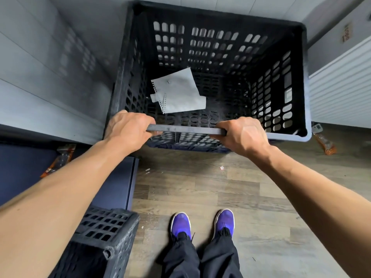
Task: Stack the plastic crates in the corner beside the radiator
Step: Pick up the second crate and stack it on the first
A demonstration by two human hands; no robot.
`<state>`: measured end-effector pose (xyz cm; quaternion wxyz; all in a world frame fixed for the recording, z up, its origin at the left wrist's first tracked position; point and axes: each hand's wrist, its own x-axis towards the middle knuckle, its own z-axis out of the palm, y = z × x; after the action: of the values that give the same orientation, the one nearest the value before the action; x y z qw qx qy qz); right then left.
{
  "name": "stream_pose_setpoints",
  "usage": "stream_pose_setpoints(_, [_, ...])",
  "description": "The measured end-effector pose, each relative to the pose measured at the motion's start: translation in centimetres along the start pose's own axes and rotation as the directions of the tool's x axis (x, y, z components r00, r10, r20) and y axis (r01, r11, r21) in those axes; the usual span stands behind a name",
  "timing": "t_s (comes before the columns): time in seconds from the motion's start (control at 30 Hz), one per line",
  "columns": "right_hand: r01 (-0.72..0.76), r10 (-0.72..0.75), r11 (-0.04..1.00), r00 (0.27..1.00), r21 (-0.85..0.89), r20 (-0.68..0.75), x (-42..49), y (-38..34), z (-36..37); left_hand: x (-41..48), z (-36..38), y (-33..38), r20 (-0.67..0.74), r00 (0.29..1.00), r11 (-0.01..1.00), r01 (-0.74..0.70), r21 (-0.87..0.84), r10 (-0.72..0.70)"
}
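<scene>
**Both hands on crate rim, corner by radiator**

Forearms fill the lower frame, nearest the lens. Big black crate (210,57) sits upper centre, in the corner w/ grey wall on its left and white radiator (341,93) at right edge. Second black crate (104,233) lower left, partly behind the left arm. Left hand (128,131) & right hand (243,135) each curled tight around the near rim. White paper scraps (176,91) lie inside on the bottom. Purple shoes (200,223) bottom centre, on wood floor.
</scene>
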<state>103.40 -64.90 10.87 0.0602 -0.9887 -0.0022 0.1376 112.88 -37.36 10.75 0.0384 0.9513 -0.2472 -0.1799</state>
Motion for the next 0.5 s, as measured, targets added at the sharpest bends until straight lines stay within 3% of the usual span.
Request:
stream_pose_setpoints(0.13, [-0.004, 0.004, 1.0, 1.0, 0.007, 0.012, 0.15, 0.03, -0.02, 0.16, -0.07, 0.05, -0.051, 0.999, 0.999, -0.015, 0.034, 0.016])
stream_pose_setpoints(0.5, [-0.024, 0.019, 0.998, 0.995, 0.053, 0.093, 0.39, -0.02, -0.24, 0.57, -0.43, 0.83, 0.032, 0.998, 0.996, 0.056, 0.064, -0.058])
